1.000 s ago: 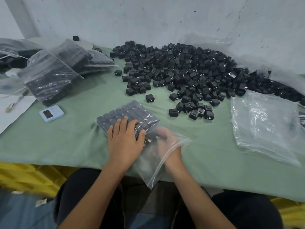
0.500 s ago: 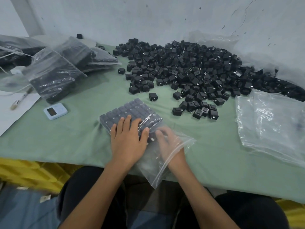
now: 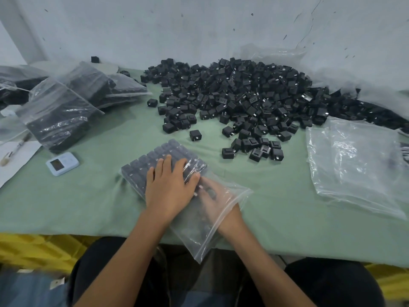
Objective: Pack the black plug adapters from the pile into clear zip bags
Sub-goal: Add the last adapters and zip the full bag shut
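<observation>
A big pile of black plug adapters (image 3: 243,96) covers the far middle of the green table (image 3: 77,207). In front of me lies a clear zip bag (image 3: 199,231) with neat rows of adapters (image 3: 155,156) in its far end. My left hand (image 3: 168,187) rests flat on top of the bag, fingers straight, pressing the rows down. My right hand (image 3: 214,198) is inside the bag's open mouth, seen through the plastic, its fingers stretched toward the near row. A dark patch by its fingers is too blurred to identify.
Several filled bags (image 3: 59,116) are stacked at the left. Empty clear bags (image 3: 354,165) lie at the right. A small blue device (image 3: 62,163), a pen (image 3: 15,149) and white paper (image 3: 13,165) sit at the near left. Loose adapters (image 3: 254,151) lie just beyond the bag.
My right hand has slid a little deeper into the bag toward the rows. My left hand stays flat on the bag.
</observation>
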A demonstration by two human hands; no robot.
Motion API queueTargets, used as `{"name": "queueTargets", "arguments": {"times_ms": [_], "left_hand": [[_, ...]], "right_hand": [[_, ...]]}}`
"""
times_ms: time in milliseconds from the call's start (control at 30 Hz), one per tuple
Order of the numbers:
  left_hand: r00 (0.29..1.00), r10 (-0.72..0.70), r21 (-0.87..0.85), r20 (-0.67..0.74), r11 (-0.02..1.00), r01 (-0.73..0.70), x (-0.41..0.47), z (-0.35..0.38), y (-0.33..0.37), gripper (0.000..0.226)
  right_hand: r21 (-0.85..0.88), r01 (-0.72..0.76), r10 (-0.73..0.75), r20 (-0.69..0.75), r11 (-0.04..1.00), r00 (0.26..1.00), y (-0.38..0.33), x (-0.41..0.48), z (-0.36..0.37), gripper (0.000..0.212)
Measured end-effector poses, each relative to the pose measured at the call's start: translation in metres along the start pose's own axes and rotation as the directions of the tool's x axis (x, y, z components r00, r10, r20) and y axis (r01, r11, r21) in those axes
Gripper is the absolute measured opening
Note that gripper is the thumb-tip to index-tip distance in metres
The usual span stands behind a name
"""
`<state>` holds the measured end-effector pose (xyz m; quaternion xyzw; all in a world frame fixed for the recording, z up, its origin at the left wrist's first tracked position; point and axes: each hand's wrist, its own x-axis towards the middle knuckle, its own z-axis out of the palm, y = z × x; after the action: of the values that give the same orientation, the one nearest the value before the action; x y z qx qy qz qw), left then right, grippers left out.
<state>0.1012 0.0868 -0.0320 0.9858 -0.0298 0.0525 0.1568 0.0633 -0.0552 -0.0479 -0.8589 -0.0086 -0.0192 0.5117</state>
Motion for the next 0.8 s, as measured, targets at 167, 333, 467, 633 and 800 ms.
{"name": "queueTargets", "arguments": {"times_ms": [167, 333, 467, 633, 800], "left_hand": [[1.000, -0.016, 0.005, -0.010, 1.000, 0.016, 0.002, 0.002, -0.002, 0.063], [1.000, -0.013, 0.013, -0.024, 1.000, 0.013, 0.002, 0.004, -0.003, 0.061], [0.999, -0.008, 0.011, -0.037, 1.000, 0.008, 0.002, 0.005, -0.004, 0.062], [0.999, -0.010, 0.009, -0.036, 1.000, 0.011, 0.002, 0.006, -0.003, 0.063], [0.999, -0.015, 0.001, -0.033, 1.000, 0.015, -0.001, 0.003, -0.002, 0.062]], "right_hand": [[0.160, -0.061, 0.069, -0.042, 0.985, 0.997, -0.001, -0.002, -0.004, 0.046], [0.400, -0.068, 0.043, 0.070, 0.914, 0.997, -0.027, -0.017, -0.020, 0.033], [0.290, -0.142, -0.010, 0.465, 0.947, 0.885, -0.024, -0.074, -0.080, 0.026], [0.064, 0.063, -0.069, 0.089, 0.996, 0.994, -0.024, -0.016, -0.151, 0.025], [-0.658, 0.156, -0.017, 0.212, 0.737, 0.977, -0.012, 0.111, -0.102, 0.036]]}}
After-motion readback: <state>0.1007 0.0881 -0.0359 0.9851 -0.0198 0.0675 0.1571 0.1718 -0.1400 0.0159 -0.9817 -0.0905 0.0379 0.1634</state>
